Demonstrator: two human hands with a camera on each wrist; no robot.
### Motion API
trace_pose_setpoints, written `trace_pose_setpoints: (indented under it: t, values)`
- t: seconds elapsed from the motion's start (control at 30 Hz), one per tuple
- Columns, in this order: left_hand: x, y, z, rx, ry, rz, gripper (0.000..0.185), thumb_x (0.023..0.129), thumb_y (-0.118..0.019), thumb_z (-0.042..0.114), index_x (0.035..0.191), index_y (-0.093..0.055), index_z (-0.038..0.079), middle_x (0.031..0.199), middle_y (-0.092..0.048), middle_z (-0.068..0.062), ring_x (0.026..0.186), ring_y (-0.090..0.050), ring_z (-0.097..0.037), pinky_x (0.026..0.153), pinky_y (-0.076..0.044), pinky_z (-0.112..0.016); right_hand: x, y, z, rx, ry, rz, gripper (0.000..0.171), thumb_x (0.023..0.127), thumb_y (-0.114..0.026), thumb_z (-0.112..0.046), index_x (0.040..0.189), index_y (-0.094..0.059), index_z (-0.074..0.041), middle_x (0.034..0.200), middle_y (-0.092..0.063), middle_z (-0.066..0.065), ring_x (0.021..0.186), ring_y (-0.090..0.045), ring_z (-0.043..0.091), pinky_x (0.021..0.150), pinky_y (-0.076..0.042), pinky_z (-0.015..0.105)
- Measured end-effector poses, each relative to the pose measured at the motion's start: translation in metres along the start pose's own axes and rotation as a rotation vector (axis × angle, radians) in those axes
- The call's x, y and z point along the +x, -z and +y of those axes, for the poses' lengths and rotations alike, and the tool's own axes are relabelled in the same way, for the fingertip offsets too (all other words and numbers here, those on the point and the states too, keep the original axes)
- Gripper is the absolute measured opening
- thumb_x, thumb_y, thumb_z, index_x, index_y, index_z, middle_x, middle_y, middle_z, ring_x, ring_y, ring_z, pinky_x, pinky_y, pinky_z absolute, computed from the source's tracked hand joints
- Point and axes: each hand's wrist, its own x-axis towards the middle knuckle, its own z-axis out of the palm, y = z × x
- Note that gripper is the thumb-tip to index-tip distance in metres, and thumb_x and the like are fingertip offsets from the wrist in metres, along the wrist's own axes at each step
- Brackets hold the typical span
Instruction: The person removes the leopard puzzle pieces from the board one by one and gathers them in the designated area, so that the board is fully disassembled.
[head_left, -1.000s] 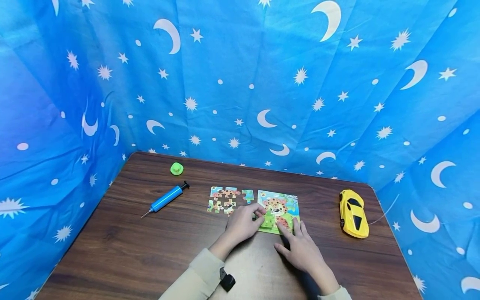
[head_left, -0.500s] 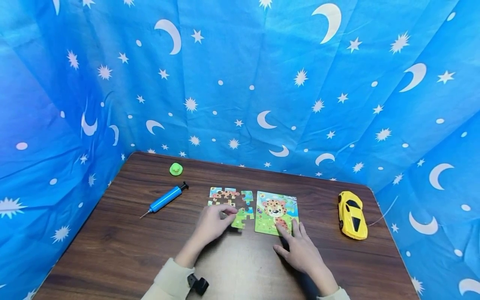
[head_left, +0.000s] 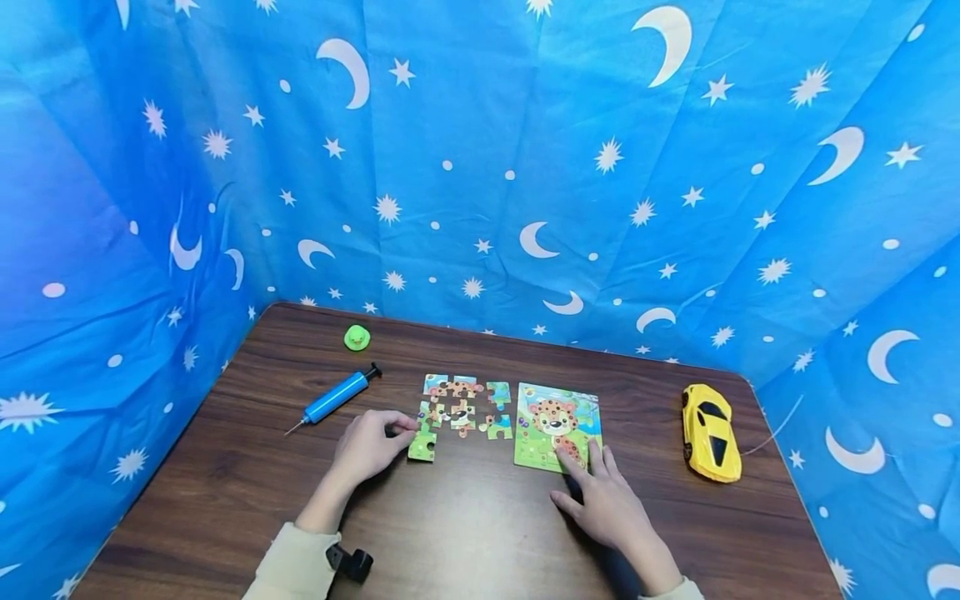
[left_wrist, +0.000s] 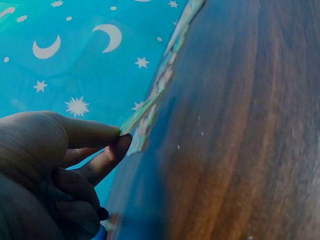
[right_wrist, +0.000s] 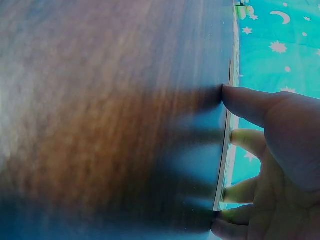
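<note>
**Left hand pinches a green puzzle piece; right hand rests on the puzzle board**

Head view: A dark brown wooden table (head_left: 225, 492) stands inside a blue cloth backdrop printed with white moons and stars (head_left: 480, 167). The left hand (head_left: 367, 446) lies on the table with its fingers curled, thumb and forefinger pinching the left edge of a green cardboard jigsaw piece (head_left: 422, 446). That piece lies flat at the lower left corner of a cluster of loose, partly joined colourful jigsaw pieces (head_left: 461, 407), touching or just short of them. Just to the right of the cluster sits the square puzzle board with a spotted leopard cub picture (head_left: 558, 421). The right hand (head_left: 603, 500) is spread flat, fingers straight, fingertips resting on the board's near edge. Left of the cluster lies a blue plastic hand pump with a black handle (head_left: 335, 397), and beyond it a small green rubber duck (head_left: 357, 337). A yellow toy sports car (head_left: 710, 431) stands well to the right of the board.

Left wrist view: The left hand (left_wrist: 55, 165) holds the thin edge of the green piece (left_wrist: 142, 112) between thumb and forefinger; the piece lies low against the table (left_wrist: 240, 130).

Right wrist view: The right hand (right_wrist: 280, 165) has its fingers stretched out, with the thumb tip and lower fingertips touching the board's thin edge (right_wrist: 226, 150). The tabletop (right_wrist: 110, 115) is blurred.
</note>
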Motion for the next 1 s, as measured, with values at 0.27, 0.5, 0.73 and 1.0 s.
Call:
trace_pose_setpoints:
  t: [0.27, 0.5, 0.73, 1.0]
  values:
    - [0.0045, -0.0061, -0.0055, 0.031, 0.047, -0.038, 0.007, 0.09, -0.082, 0.026, 0.093, -0.08, 0.033, 0.081, -0.07, 0.018, 0.079, -0.064, -0.009, 0.065, -0.047, -0.038, -0.0001, 0.0027, -0.0008, 0.001, 0.015, 0.003, 0.069, 0.098, -0.067, -0.052, 0.158, -0.047, -0.025, 0.163, -0.021, 0.036, 0.149, -0.019, 0.057, 0.104, -0.038, 0.071]
    - [0.0085, -0.0081, -0.0079, 0.064, 0.036, -0.034, 0.007, 0.091, -0.081, 0.029, 0.095, -0.08, 0.035, 0.084, -0.069, 0.019, 0.077, -0.062, -0.01, 0.062, -0.045, -0.037, -0.0015, 0.0025, -0.0004, -0.001, 0.01, 0.006, 0.068, 0.098, -0.068, -0.051, 0.158, -0.047, -0.025, 0.163, -0.02, 0.036, 0.149, -0.018, 0.057, 0.104, -0.037, 0.071]
    - [0.009, -0.0058, -0.0068, 0.097, 0.035, -0.029, 0.009, 0.091, -0.081, 0.029, 0.097, -0.081, 0.036, 0.088, -0.071, 0.017, 0.071, -0.059, -0.01, 0.057, -0.042, -0.036, -0.0009, 0.0015, -0.0017, 0.007, 0.009, 0.004, 0.068, 0.099, -0.067, -0.051, 0.158, -0.046, -0.024, 0.163, -0.02, 0.036, 0.148, -0.017, 0.058, 0.104, -0.037, 0.071]
    - [0.0105, -0.0078, -0.0069, 0.103, 0.032, -0.025, 0.01, 0.091, -0.082, 0.03, 0.097, -0.082, 0.038, 0.093, -0.074, 0.014, 0.065, -0.056, -0.01, 0.054, -0.041, -0.036, -0.0015, 0.002, -0.002, 0.02, 0.001, 0.0, 0.069, 0.099, -0.067, -0.05, 0.159, -0.046, -0.024, 0.163, -0.018, 0.036, 0.149, -0.015, 0.058, 0.105, -0.035, 0.072]
